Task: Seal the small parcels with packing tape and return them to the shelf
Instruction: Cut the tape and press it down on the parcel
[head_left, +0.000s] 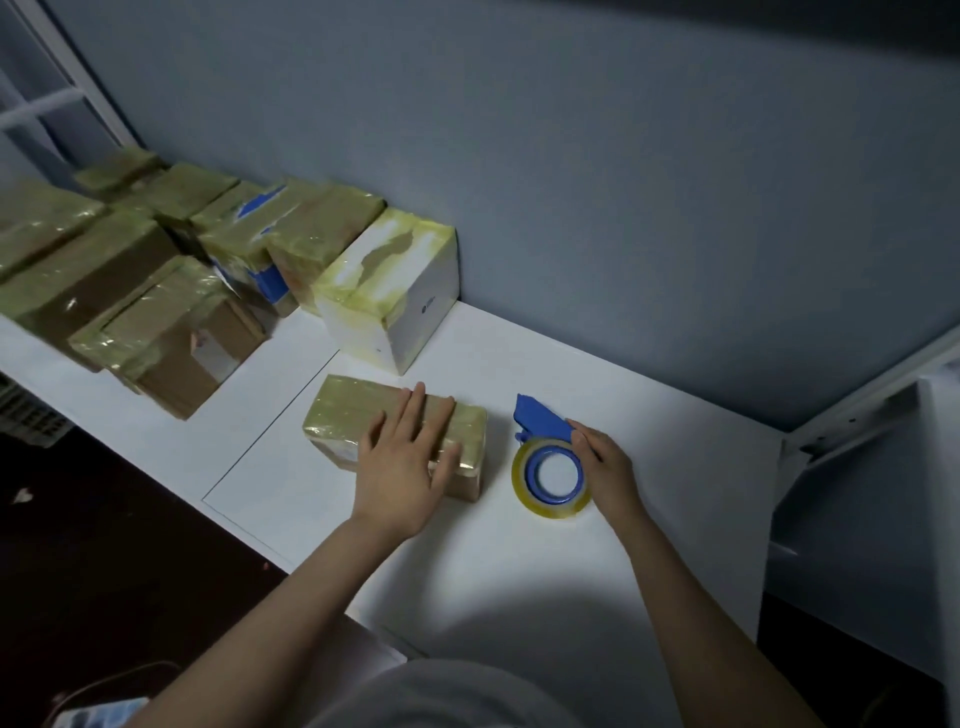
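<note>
A small cardboard parcel (343, 415) wrapped in yellowish tape lies on the white shelf surface (649, 431) in the middle. My left hand (405, 462) rests flat on its top with straight fingers. To its right lies a roll of packing tape in a blue dispenser (545, 457), flat on the surface. My right hand (608, 467) holds the dispenser's right side, fingers curled at the blue handle.
A white box (421, 306) with torn tape stands behind the parcel by the blue wall. Several taped cardboard parcels (156, 291) crowd the left of the shelf. The shelf's front edge drops to a dark floor on the left. A white frame post (852, 415) stands at right.
</note>
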